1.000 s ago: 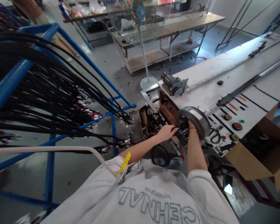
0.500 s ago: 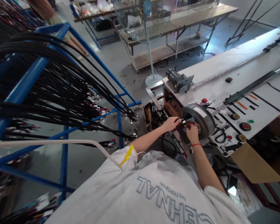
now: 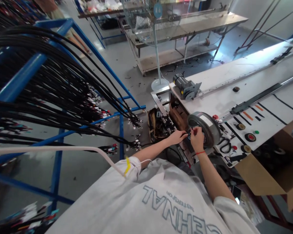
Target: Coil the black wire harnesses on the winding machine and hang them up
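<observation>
My left hand point(image 3: 179, 137) is closed, with its fingertips pinching what looks like the end of a black cable. Close against it, my right hand point(image 3: 197, 139) is also closed, thumb and fingers pinched over a small part at that end; the fingers hide what it is. Both hands meet just in front of a dark grey round reel point(image 3: 212, 131) with a white label, at the near end of the white workbench point(image 3: 224, 78). A red band circles my right wrist.
Blue racks point(image 3: 123, 130) hung with bundled black cables point(image 3: 70, 84) stand left. On the bench are a motor point(image 3: 184, 85), black-handled scissors point(image 3: 226, 145) and tape rolls point(image 3: 250, 137). A cardboard box point(image 3: 261, 175) sits right; a standing fan point(image 3: 157, 48) is ahead.
My right hand has moved slightly left and up, closer to my left hand. My left hand has dropped a little. The whole view has shifted slightly.
</observation>
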Available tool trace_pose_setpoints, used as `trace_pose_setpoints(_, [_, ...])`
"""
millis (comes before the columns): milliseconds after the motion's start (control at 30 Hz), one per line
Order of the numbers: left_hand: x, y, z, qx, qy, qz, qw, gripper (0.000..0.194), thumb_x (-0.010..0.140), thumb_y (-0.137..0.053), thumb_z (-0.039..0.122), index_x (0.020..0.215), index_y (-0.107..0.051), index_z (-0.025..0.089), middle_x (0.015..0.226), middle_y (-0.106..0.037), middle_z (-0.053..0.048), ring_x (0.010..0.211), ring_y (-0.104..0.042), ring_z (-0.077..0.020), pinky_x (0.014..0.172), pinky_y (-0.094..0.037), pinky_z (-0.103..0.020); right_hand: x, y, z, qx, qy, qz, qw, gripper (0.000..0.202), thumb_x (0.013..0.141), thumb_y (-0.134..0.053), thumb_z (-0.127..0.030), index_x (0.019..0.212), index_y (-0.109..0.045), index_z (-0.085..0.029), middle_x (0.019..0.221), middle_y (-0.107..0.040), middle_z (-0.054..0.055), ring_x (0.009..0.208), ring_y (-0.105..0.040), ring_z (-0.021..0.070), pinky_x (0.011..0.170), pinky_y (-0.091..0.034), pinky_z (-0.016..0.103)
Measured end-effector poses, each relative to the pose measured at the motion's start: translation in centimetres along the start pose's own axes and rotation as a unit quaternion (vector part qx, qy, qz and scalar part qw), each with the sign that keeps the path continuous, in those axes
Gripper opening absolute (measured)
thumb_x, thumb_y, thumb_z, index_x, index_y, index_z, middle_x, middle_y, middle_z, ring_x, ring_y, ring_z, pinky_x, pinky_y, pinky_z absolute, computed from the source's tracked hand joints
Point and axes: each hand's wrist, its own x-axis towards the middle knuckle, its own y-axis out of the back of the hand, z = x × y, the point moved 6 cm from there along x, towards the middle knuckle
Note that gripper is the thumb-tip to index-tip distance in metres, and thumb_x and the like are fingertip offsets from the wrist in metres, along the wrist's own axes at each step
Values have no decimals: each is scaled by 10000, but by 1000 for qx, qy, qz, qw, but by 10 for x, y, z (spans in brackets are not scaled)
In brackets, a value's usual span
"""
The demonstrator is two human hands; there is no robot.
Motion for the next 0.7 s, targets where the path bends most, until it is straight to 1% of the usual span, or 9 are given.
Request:
trace_pose_setpoints(133, [2,-8,-2,-15,11,2,1000,299,971,-448,305,982,-677,114,936,-727,-121,837,-666,-191,796,-486,-276,-3,-6,-9,-20,92,-55,994,235,914,-405,-310,1030,-558,-174,1101,-628,162,1039,-591,257,899,-475,425])
trace_pose_setpoints(200, [3,-10,1,-25,15,0,1000,296,965,-443,294,964,-679,115,939,-728,-115,839,-664,-188,799,-486,-273,-11,-5,-10,-66,134,-81,985,246,938,-402,-291,1024,-603,-178,1141,-633,145,1130,-552,254,992,-415,434])
trace_pose_setpoints(267, [-1,-8,6,-22,19,6,1000,293,958,-453,312,965,-680,127,924,-729,-99,837,-661,-188,806,-486,-276,-13,-6,-7,-125,134,-95,978,267,965,-394,-286,923,-639,-190,1037,-669,122,1112,-564,252,993,-403,415])
trace_pose_setpoints(367, [-14,-5,12,2,33,16,999,280,942,-477,341,989,-675,149,903,-725,-85,829,-661,-198,811,-493,-291,-2,-14,-6,-195,87,-135,968,360,984,-395,-278,706,-611,-201,829,-670,109,959,-622,234,894,-450,342])
trace_pose_setpoints(467, [-24,-4,16,37,47,44,997,265,941,-452,302,1051,-651,166,976,-714,-100,910,-659,-217,869,-498,-329,5,-11,-25,-195,68,-170,964,381,976,-406,-252,635,-572,-215,720,-636,76,809,-625,209,838,-476,330])
trace_pose_setpoints(533, [-19,-6,23,73,30,90,993,282,914,-454,237,1136,-615,168,1129,-676,-121,1084,-613,-243,983,-460,-392,-3,9,-53,-121,125,-152,973,308,970,-408,-245,745,-618,-222,852,-660,66,899,-614,215,881,-480,359])
trace_pose_setpoints(600, [-1,-12,34,98,3,123,988,340,868,-491,192,1193,-587,163,1272,-608,-135,1260,-504,-278,1095,-365,-473,-19,44,-79,-21,194,-99,976,223,959,-427,-236,903,-644,-239,1034,-655,51,1030,-584,215,947,-465,386])
trace_pose_setpoints(633, [13,-17,40,91,-4,122,988,345,844,-524,182,1181,-595,158,1292,-596,-141,1302,-462,-301,1127,-314,-509,-27,65,-83,18,202,-60,977,207,953,-437,-233,953,-643,-245,1081,-643,49,1059,-573,215,958,-462,392])
trace_pose_setpoints(700, [45,-27,50,45,1,102,994,275,822,-581,171,1089,-640,150,1221,-632,-150,1276,-480,-332,1135,-287,-541,-36,107,-67,57,141,37,988,206,949,-439,-257,941,-644,-236,1044,-639,62,1021,-584,221,930,-470,396])
